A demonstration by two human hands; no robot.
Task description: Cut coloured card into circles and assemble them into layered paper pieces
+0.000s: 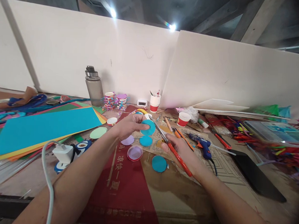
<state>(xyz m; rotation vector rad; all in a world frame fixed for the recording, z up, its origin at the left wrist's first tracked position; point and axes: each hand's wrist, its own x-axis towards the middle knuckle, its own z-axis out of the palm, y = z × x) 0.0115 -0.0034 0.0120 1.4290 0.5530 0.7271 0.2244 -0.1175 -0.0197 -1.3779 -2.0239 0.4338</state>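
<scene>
Between the thumb and fingers of my left hand (pixel 132 126) is a blue paper circle (pixel 148 128), held up above the cardboard. My right hand (pixel 179 148) grips long-bladed scissors (pixel 161 130) with an orange-red handle; their blades point up and left, close to the circle's right edge. Whether they touch the paper I cannot tell. Below lie another blue circle (pixel 146 141), a third blue circle (pixel 159 163), a lilac paper circle (pixel 127 140) and a lilac-topped round piece with a red rim (pixel 135 153).
Stacked coloured sheets (pixel 47 127), a power strip (pixel 85 145) and a bottle (pixel 94 89) stand left. Paper cups (pixel 155 103) are at the back. A glue gun (pixel 204 145), a black phone-like slab (pixel 258 176) and a plastic case (pixel 274 132) lie right. A white cable (pixel 47 173) crosses my left forearm.
</scene>
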